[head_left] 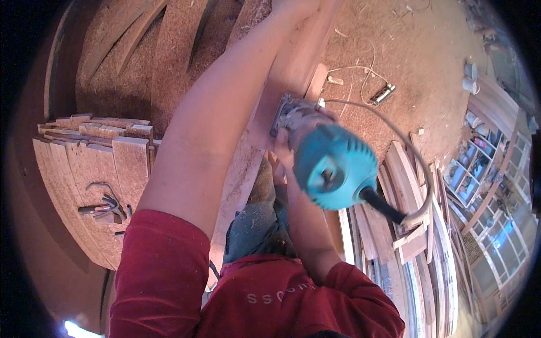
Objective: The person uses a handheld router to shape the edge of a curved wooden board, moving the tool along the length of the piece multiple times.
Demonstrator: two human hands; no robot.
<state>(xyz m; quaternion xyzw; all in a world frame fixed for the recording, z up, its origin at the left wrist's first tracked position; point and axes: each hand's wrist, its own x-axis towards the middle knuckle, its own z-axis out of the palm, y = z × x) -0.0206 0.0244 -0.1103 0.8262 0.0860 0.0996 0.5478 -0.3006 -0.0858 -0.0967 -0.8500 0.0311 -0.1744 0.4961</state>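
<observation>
A teal corded trim router [335,166] with a grey metal base sits against a long reddish wooden board [293,62]. My right hand [284,152] is wrapped around the router's body near its base; the tool partly hides the fingers. From the router's top end a dark cord loops off to the right. My left arm reaches far forward along the board. The left hand [297,7] is at the top edge of the view, near the board's far end, and its fingers are cut off from sight.
Cut planks [90,186] are stacked on the left, with a clamp-like tool [107,205] on top. Long wooden strips [414,242] lie piled at the right. A dark cylindrical tool [383,94] with a cord rests on the sawdust-covered floor [417,45]. Window-like frames [501,236] stand at far right.
</observation>
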